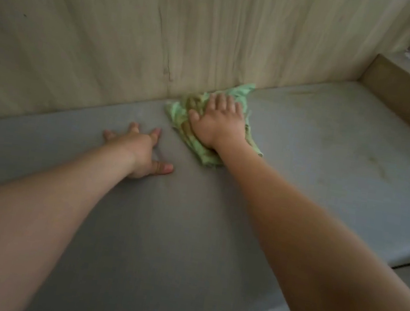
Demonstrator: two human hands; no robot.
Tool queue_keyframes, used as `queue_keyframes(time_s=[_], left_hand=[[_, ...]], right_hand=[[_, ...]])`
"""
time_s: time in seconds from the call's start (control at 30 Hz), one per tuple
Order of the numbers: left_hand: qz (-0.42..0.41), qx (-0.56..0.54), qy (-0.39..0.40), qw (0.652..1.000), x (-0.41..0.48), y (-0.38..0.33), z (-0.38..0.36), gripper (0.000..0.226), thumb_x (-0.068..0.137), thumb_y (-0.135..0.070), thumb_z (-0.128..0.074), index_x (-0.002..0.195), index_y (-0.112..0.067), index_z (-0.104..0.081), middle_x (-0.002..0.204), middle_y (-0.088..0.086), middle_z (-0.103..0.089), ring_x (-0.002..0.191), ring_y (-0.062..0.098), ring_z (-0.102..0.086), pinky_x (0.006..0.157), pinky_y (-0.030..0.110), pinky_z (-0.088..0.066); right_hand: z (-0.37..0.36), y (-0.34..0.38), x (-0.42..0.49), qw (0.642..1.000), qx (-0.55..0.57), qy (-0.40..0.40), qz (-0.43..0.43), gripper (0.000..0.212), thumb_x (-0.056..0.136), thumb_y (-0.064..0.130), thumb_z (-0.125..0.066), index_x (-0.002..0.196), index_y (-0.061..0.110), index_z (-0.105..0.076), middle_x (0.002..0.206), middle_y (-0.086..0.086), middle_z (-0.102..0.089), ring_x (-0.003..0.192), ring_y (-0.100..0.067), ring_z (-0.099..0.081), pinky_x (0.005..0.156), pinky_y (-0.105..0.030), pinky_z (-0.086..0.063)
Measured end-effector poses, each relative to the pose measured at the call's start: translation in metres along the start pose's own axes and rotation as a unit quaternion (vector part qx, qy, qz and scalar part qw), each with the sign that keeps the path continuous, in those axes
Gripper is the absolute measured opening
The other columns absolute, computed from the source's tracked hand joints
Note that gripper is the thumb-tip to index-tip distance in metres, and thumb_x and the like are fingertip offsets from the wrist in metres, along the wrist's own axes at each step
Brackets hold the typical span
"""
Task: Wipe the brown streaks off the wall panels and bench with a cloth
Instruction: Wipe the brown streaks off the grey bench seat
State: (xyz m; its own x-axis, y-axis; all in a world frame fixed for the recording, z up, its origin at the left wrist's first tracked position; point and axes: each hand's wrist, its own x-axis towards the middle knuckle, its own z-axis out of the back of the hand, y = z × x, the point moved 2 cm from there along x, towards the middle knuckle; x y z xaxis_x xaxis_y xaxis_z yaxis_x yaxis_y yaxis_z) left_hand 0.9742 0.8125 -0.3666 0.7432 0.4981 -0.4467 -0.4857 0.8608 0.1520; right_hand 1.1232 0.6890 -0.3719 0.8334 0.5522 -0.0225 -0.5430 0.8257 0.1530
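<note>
Head view looks down on pale wood-grain wall panels (110,36) filling the upper half, with a thin dark streak (167,67) running down one of them to just above the seam. Below them lies the grey padded tabletop (329,159), carrying a faint brownish stain (372,159) on its right part. A low wooden side ledge (404,96) closes off the right end. Both bare forearms reach in from the near edge. A light green cloth (239,91), soiled brown in places, lies crumpled on the tabletop, its far corner touching the foot of the panels. The right grip (219,123) presses flat on the cloth, fingers straight and spread, curled round nothing. The left grip (141,151) rests on the bare tabletop just left of the cloth, fingers splayed, holding nothing.
</note>
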Motion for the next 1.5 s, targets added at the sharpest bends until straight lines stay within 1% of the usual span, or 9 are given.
queue_keyframes(time_s=[0.17, 0.37, 0.53, 0.7, 0.9, 1.0, 1.07, 1.2, 1.5], left_hand=[[-0.009, 0.002, 0.007, 1.000, 0.000, -0.001, 0.002, 0.110, 0.085, -0.084, -0.047, 0.164, -0.030, 0.008, 0.170, 0.021, 0.006, 0.158, 0.038, -0.009, 0.122, 0.067, -0.012], [0.004, -0.037, 0.001, 0.999, 0.024, 0.012, -0.017, 0.120, 0.069, -0.096, -0.046, 0.161, -0.043, 0.010, 0.171, 0.014, 0.013, 0.156, 0.046, -0.002, 0.116, 0.075, -0.016], [0.007, -0.064, -0.013, 0.998, 0.032, 0.015, -0.030, 0.120, 0.064, -0.096, -0.048, 0.158, -0.048, 0.009, 0.170, 0.013, 0.015, 0.156, 0.048, -0.002, 0.112, 0.080, -0.016], [0.006, -0.081, -0.024, 0.996, 0.028, 0.013, -0.029, 0.135, 0.041, -0.104, -0.035, 0.157, -0.049, 0.006, 0.171, 0.012, 0.011, 0.156, 0.047, -0.003, 0.111, 0.080, -0.014], [0.012, -0.114, -0.066, 0.991, 0.009, 0.014, -0.015, 0.137, 0.024, -0.107, -0.038, 0.149, -0.052, -0.029, 0.167, 0.012, -0.024, 0.149, 0.048, -0.027, 0.111, 0.072, -0.029], [0.015, -0.122, -0.061, 0.991, -0.009, 0.008, -0.010, 0.119, 0.051, -0.099, -0.047, 0.156, -0.054, -0.015, 0.171, 0.010, -0.013, 0.153, 0.047, -0.020, 0.116, 0.071, -0.023], [0.019, -0.119, -0.047, 0.992, -0.024, 0.002, -0.003, 0.094, 0.087, -0.066, -0.057, 0.164, -0.038, -0.011, 0.172, 0.014, -0.005, 0.157, 0.041, -0.011, 0.124, 0.061, -0.014], [0.035, -0.157, -0.084, 0.983, -0.042, -0.029, 0.006, 0.055, 0.090, -0.029, -0.050, 0.144, -0.017, -0.051, 0.156, 0.017, -0.045, 0.145, 0.038, -0.040, 0.117, 0.059, -0.033], [-0.068, -0.141, -0.142, 0.977, -0.062, -0.212, 0.004, 0.054, 0.106, -0.053, -0.031, 0.150, -0.023, -0.039, 0.164, 0.004, -0.023, 0.151, 0.034, -0.018, 0.114, 0.075, -0.016]], right_hand=[[0.014, -0.030, 0.021, 0.987, -0.002, 0.026, 0.159, 0.073, 0.104, 0.064, -0.035, 0.160, 0.017, -0.032, 0.165, -0.010, -0.031, 0.153, -0.030, -0.026, 0.125, -0.040, -0.018], [0.034, -0.156, 0.063, 0.995, -0.020, -0.015, -0.098, 0.089, 0.099, 0.069, -0.030, 0.159, 0.004, -0.029, 0.163, -0.023, -0.030, 0.152, -0.036, -0.027, 0.125, -0.044, -0.019], [0.022, -0.105, 0.072, 0.980, 0.001, -0.012, -0.198, 0.099, 0.088, 0.067, -0.021, 0.159, -0.003, -0.026, 0.163, -0.027, -0.028, 0.152, -0.041, -0.023, 0.125, -0.051, -0.015], [0.002, -0.011, 0.033, 0.997, -0.001, -0.007, -0.075, 0.094, 0.094, 0.064, -0.024, 0.159, -0.003, -0.026, 0.162, -0.028, -0.029, 0.151, -0.040, -0.024, 0.125, -0.051, -0.012], [-0.006, 0.000, -0.052, 0.994, 0.007, 0.007, 0.108, 0.089, 0.097, 0.074, -0.026, 0.165, 0.018, -0.018, 0.172, -0.007, -0.016, 0.159, -0.026, -0.009, 0.129, -0.042, -0.004], [-0.003, -0.008, -0.104, 0.989, 0.003, 0.010, 0.145, 0.088, 0.096, 0.076, -0.026, 0.166, 0.022, -0.017, 0.172, -0.004, -0.016, 0.159, -0.024, -0.009, 0.129, -0.042, -0.003], [-0.001, -0.018, -0.139, 0.983, -0.004, 0.014, 0.183, 0.090, 0.095, 0.078, -0.022, 0.165, 0.023, -0.019, 0.172, -0.003, -0.017, 0.159, -0.024, -0.009, 0.129, -0.041, -0.003], [0.002, -0.059, -0.206, 0.973, -0.022, -0.003, 0.232, 0.086, 0.095, 0.077, -0.021, 0.164, 0.025, -0.026, 0.170, 0.000, -0.025, 0.158, -0.021, -0.015, 0.130, -0.040, -0.006], [0.017, -0.247, -0.223, 0.997, -0.025, -0.060, -0.040, 0.088, 0.095, 0.080, -0.015, 0.165, 0.028, -0.022, 0.171, 0.000, -0.022, 0.159, -0.020, -0.011, 0.130, -0.043, -0.005]])
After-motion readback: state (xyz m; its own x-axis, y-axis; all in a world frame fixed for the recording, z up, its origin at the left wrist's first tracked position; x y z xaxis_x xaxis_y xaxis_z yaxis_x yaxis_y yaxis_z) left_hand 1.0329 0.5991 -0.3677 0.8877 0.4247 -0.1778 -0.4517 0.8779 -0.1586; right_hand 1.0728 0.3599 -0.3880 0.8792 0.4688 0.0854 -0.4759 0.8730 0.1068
